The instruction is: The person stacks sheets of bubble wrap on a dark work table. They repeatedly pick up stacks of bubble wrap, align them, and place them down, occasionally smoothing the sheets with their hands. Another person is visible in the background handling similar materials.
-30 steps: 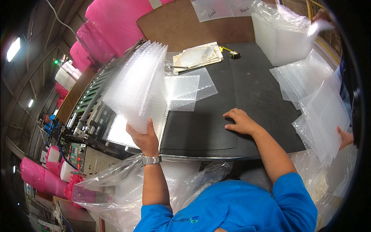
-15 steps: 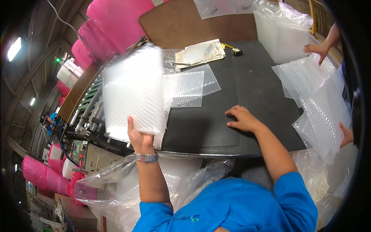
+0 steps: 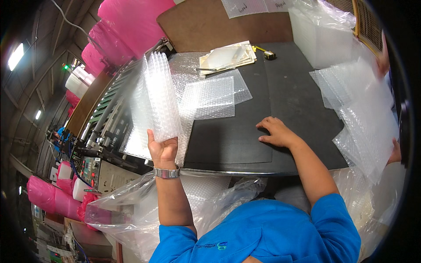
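A stack of clear bubble wrap sheets [image 3: 163, 98] is raised on the left side of the table, curled lengthwise. My left hand [image 3: 163, 150], with a metal-band watch on its wrist, grips the stack's lower end, thumb pointing up. Beneath and beside it, more bubble wrap [image 3: 184, 79] covers the table's left part. My right hand [image 3: 277, 132] rests on the black table mat [image 3: 232, 142], fingers apart and slightly bent, holding nothing. Beyond it lie two overlapping bubble wrap pieces [image 3: 215, 98].
Papers [image 3: 228, 58], a pen and a yellow-black tape measure [image 3: 269, 55] lie at the back. A co-worker's blurred hand [image 3: 382, 61] is above loose bubble wrap sheets [image 3: 362, 109] at the right. A machine with rollers [image 3: 105, 118] stands left; pink rolls [image 3: 127, 22] rise behind.
The stack in my left hand has turned from nearly flat-on to a curled, narrower shape. The co-worker's upper hand has moved right and back. My right hand has barely moved.
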{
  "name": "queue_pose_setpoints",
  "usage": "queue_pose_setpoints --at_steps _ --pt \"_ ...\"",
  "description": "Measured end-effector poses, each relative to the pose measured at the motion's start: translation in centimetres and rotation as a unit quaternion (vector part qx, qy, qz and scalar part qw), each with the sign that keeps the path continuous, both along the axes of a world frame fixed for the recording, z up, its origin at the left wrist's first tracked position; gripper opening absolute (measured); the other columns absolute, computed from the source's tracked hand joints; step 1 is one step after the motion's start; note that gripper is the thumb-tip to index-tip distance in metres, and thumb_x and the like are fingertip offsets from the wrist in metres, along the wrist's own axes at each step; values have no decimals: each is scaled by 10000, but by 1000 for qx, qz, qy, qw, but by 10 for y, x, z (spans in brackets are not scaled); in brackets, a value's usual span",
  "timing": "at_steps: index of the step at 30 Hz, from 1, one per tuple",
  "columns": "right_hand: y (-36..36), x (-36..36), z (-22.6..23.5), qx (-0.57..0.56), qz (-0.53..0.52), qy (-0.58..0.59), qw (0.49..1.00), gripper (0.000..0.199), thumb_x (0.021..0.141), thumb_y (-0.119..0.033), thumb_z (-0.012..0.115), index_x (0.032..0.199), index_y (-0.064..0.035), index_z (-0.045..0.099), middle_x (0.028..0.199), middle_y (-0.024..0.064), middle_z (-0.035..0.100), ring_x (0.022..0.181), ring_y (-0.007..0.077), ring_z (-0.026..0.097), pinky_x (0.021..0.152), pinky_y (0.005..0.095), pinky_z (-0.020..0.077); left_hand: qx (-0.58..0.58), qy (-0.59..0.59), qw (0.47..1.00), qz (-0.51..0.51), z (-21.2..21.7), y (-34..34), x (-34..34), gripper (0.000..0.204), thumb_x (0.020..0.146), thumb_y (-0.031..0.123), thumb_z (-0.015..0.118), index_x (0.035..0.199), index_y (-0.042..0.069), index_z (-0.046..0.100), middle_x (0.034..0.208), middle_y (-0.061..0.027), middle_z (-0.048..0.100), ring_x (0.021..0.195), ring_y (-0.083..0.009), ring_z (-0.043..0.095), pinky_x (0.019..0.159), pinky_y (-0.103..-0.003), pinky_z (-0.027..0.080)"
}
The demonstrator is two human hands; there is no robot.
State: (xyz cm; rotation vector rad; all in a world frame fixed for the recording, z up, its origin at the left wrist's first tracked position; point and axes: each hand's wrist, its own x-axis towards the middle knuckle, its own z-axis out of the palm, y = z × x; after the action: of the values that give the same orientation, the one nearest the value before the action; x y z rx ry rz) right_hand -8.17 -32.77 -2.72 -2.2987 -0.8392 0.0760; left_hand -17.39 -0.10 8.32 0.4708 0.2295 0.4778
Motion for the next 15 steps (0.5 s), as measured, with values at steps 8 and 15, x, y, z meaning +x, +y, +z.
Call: queue_pose_setpoints --at_steps 8,15 --pt "2 1 1 -3 6 0 1000 445 747 -275 665 1135 -91 546 1166 126 490 1140 309 421 997 379 311 18 -8 1000 -12 -3 -2 -1 490 934 376 367 1278 27 378 1270 -151 459 1146 -311 458 959 -454 387" --pt "18 -15 12 367 64 301 878 869 693 -455 715 1373 -151 268 1325 142 367 1217 290 365 1003 399 301 167 -60 984 -16 -25 -43 -11 544 913 383 444 1295 12 330 1278 -128 443 1144 -286 454 967 -417 378"
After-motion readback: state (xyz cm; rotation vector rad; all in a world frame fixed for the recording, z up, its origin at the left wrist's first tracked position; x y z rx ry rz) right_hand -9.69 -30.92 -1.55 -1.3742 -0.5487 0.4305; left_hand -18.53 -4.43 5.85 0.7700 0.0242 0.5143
